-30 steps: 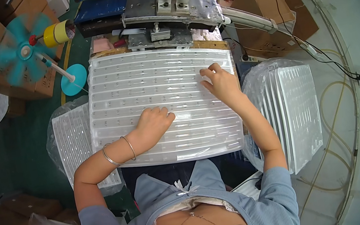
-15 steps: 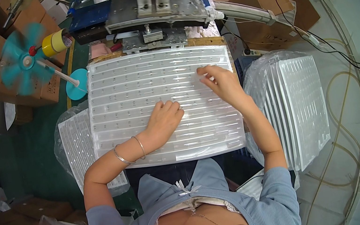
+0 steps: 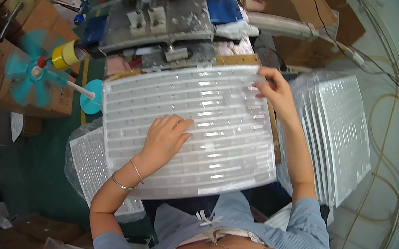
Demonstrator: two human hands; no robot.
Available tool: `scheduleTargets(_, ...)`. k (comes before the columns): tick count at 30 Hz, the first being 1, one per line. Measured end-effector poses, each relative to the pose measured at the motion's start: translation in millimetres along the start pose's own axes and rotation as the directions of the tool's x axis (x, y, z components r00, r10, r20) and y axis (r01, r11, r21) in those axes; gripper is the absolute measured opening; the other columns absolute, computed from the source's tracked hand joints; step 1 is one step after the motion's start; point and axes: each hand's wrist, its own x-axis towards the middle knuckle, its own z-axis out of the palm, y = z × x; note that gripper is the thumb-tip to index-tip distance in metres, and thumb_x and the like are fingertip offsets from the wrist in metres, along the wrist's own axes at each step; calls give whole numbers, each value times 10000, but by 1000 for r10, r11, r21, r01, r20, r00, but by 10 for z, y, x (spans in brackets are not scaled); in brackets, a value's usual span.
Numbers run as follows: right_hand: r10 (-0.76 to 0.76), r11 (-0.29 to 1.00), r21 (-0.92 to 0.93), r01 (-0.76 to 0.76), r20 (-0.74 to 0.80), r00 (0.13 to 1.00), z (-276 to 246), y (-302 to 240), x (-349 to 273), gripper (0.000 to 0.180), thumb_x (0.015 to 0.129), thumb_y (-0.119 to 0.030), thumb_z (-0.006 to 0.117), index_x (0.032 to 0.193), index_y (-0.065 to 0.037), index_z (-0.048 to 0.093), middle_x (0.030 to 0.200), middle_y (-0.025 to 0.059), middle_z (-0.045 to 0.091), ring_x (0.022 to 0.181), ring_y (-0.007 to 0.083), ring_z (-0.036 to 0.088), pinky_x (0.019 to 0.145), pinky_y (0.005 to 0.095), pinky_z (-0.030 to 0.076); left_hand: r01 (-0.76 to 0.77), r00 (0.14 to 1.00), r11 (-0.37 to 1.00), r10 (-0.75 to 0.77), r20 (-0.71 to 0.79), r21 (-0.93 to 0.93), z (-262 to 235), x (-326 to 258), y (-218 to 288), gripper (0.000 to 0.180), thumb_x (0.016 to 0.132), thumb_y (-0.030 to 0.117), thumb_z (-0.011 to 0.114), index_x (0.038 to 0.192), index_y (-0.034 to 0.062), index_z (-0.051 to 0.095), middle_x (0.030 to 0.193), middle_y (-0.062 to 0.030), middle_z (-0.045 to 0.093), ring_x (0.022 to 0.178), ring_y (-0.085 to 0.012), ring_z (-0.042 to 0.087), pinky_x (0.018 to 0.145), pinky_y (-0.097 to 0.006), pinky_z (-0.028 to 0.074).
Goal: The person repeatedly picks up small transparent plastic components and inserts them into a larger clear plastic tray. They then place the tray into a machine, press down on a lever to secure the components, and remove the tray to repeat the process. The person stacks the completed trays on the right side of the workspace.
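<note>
watching remotely, i see ribbed sheet (image 3: 208, 177) laid flat, remaining work unclear; left hand (image 3: 162, 138) slackly unclenched, centre; right hand (image 3: 279, 92) half-curled, grip uncertain, two o'clock.

L head cam, wide fisheye, facing dn frm above, close.

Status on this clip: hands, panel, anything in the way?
Left hand over ribbed white panel. Right hand at its right edge. Both hands partly cover it. Metal machine beyond far edge.

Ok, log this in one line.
left hand: over white ribbed panel | right hand: at panel's upper-right edge | teal fan: blades blurred
</note>
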Motion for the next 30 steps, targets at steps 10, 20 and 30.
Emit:
scheduleTargets(10,-415,896,-191,401,-39,909,354,-461,616,225,840,-52,638,1053,0,589,1095,89,602,893,151,614,727,254,521,223,750,868,139,-646,444,-757,1883,-402,401,838,406,580,1128,131,620,942,-92,588,921,-256,505,789,-403,368)
scheduleTargets(20,-839,317,-662,679,139,527,1308,-819,1543,141,781,-132,647,921,-113,644,896,79,630,790,293,619,661,361,511,88,730,983,47,-682,162,-860,1395,-468,248,723,165,701,957,104,647,764,-39,592,752,-234,540,680,-365,396)
scheduleTargets(30,-821,435,-575,693,63,567,1183,-597,1312,143,831,-238,619,907,-125,665,767,67,622,717,260,628,629,369,498,138,686,219,-724,-67,-966,-611,-497,-404,231,938,167,460,1089,11,539,1022,-143,635,830,-140,611,650,-219,470)
